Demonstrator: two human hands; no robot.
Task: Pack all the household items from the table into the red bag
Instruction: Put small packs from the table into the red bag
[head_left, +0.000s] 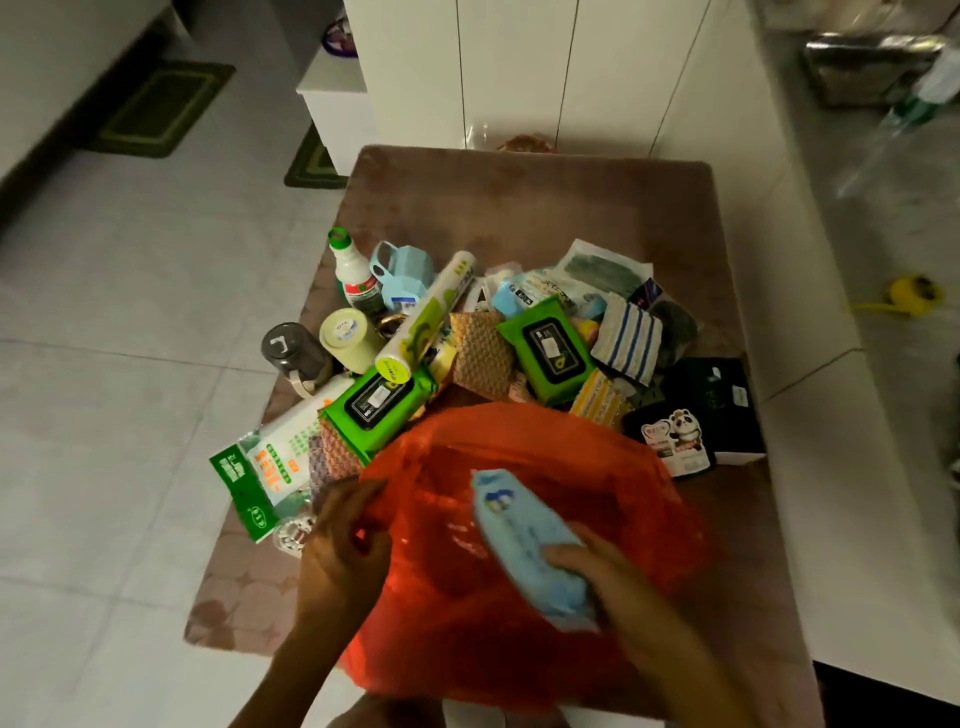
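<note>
lowering blue pack into red bag, right hand

L hand pinching, R hand fingers curled, gripping

Brown-covered table under heaped household items, red bag.

Both hands, left and right, are bare, with forearms unsleeved and no rings visible.
</note>
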